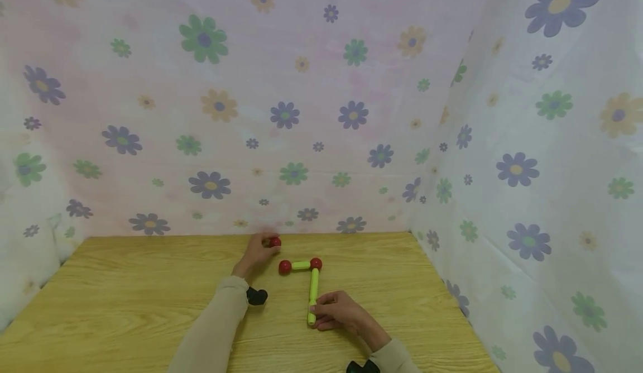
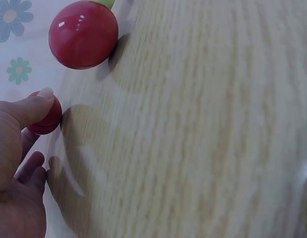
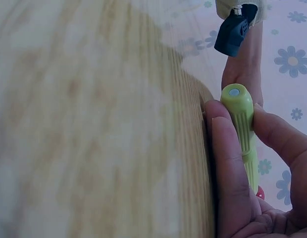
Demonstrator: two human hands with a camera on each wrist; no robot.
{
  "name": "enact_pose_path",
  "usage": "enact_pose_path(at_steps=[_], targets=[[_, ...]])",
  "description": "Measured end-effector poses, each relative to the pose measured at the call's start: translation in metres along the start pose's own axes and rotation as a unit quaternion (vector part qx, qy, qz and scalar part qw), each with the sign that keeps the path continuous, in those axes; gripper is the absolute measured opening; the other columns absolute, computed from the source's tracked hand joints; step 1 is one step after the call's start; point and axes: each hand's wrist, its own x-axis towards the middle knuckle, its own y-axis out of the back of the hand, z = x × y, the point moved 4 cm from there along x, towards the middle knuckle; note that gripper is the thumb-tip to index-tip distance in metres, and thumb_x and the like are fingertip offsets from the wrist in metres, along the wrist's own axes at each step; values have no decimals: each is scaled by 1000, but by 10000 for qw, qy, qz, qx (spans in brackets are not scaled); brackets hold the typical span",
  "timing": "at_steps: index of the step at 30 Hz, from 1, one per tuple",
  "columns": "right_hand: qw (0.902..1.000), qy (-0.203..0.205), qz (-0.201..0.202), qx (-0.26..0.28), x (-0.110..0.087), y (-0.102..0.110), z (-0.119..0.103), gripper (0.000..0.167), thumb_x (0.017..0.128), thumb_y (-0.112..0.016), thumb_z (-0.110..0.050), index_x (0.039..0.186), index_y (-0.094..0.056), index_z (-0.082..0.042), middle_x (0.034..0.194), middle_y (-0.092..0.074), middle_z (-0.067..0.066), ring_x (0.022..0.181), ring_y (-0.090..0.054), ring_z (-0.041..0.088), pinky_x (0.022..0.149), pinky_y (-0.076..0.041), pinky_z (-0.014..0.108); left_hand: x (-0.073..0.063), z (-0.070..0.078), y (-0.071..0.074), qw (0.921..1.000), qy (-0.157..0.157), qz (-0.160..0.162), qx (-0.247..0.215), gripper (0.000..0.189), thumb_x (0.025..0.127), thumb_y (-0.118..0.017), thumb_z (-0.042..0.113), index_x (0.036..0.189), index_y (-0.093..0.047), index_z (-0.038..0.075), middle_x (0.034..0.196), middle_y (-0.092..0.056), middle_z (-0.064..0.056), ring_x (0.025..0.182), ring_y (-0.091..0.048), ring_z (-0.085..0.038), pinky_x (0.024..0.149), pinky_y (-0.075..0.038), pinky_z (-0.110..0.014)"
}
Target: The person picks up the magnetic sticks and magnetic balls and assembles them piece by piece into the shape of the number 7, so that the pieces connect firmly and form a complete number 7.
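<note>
Near the table's far edge, my left hand (image 1: 258,250) pinches a red ball (image 1: 275,242) between thumb and fingers. In the left wrist view that ball (image 2: 47,119) is partly covered by the thumb. Just nearer to me lies a short yellow-green rod (image 1: 301,265) with a red ball (image 1: 284,267) at its left end and another red ball (image 1: 316,263) at its right. From this right ball a longer yellow-green rod (image 1: 313,286) runs toward me. My right hand (image 1: 344,312) pinches its near end, where a round silvery tip (image 3: 234,92) shows in the right wrist view.
A wood-grain table (image 1: 135,300) lies under everything. Behind it hangs a flower-printed sheet (image 1: 251,166), and another flowered sheet (image 1: 502,194) stands along the right side. Black wrist devices (image 1: 257,296) sit at both beige sleeves (image 1: 211,328).
</note>
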Motion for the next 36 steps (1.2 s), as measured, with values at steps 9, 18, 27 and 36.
enact_pose_path(at_steps=[9,18,27,36], targets=[[10000,27,12,-60,3,2,4,34,95,-74,-20,116,-65,5,86,-74,9,71,-72,11,67,-62,24,-6,-2,9,9989,-179,416,83,35,84,-75,-11,119,-69,-13,117,-67,-27,106,-64,-39,92,-56,-47],[10000,70,7,-19,0,-1,3,33,95,-73,-18,117,-64,5,88,-73,10,73,-73,13,67,-61,23,-22,1,8,9937,68,917,-646,36,83,-73,-13,119,-69,-12,115,-68,-27,102,-68,-41,91,-59,-47],[9999,76,38,-62,0,-2,1,37,95,-74,-20,120,-63,6,86,-72,7,71,-72,11,66,-61,22,-45,8,12,9838,640,1307,-1049,35,85,-77,-5,118,-70,-10,115,-68,-26,101,-67,-38,81,-58,-31],[9998,60,132,-113,-2,-3,1,41,96,-73,-22,123,-63,7,87,-73,8,71,-72,12,66,-62,24,-69,14,18,9811,991,1151,-1199,29,83,-82,1,110,-72,-6,109,-70,-20,98,-69,-30,82,-60,-34]])
